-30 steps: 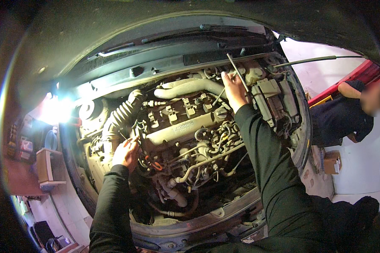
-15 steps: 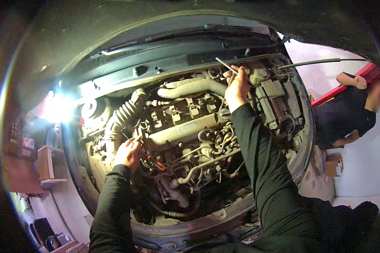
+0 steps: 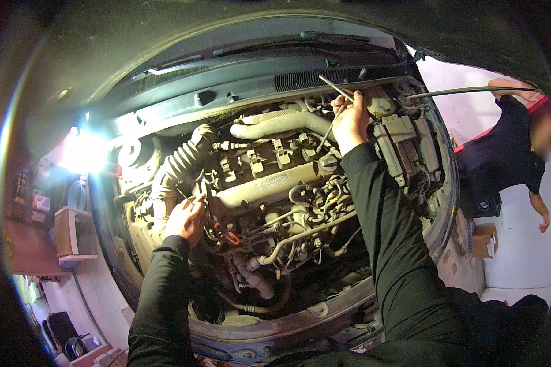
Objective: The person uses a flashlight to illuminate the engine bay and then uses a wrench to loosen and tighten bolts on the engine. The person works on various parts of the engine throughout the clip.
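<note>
The right hand (image 3: pixel 351 119), clamped on a thin silver metal rod (image 3: pixel 332 110), has been raised slightly; steadiness is advised while the left hand (image 3: pixel 187 217) pinches a small orange-handled tool (image 3: pixel 193 199).

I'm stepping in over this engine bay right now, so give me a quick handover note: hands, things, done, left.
Right hand grips a thin metal rod at the rear of the engine, near the grey intake pipe.
Left hand rests low by the ribbed black hose, pinching a small thin tool; I cannot tell what kind.
Done: bonnet open.
Left: unclear; both hands are in the bay.
</note>
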`<state>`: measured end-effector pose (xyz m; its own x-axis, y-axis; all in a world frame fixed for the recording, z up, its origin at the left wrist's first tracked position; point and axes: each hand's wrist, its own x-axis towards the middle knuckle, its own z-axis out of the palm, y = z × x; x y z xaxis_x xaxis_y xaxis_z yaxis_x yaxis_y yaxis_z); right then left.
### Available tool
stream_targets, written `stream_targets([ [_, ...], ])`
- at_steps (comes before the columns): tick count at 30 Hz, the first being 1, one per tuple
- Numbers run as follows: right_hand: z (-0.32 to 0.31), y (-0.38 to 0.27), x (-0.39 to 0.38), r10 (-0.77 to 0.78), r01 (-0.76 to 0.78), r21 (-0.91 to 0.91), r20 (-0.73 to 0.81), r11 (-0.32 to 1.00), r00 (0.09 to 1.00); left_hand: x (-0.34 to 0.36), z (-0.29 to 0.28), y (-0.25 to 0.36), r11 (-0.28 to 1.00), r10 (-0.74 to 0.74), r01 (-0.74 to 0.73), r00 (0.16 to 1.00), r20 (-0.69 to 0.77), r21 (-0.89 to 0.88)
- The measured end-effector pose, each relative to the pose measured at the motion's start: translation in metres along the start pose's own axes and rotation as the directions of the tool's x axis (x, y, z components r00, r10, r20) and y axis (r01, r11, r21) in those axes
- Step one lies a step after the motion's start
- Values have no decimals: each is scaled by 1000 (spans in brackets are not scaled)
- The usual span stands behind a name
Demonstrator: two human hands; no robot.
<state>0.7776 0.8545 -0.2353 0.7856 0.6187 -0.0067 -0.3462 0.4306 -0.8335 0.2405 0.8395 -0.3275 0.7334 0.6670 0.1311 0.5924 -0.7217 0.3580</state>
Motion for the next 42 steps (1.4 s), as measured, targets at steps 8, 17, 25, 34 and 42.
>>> stream_targets([
  [8,3,-1,-28,-258,240,-178,-88,954,962,1,0,1,998,-9,6,999,42,67],
  [17,-8,8,-13,-41,22,103,182,994,982,1,4,-3,998,-51,50,998,42,24],
  [25,-4,-2,-3,52,-55,11,199,998,979,4,-4,7,999,-47,46,998,39,29],
  [34,-6,-11,15,186,-192,-15,329,981,926,2,1,2,999,-50,50,998,42,9],
  [42,-9,-12,30,186,-196,-25,448,980,875,-3,11,-7,999,-40,40,999,-3,20],
])
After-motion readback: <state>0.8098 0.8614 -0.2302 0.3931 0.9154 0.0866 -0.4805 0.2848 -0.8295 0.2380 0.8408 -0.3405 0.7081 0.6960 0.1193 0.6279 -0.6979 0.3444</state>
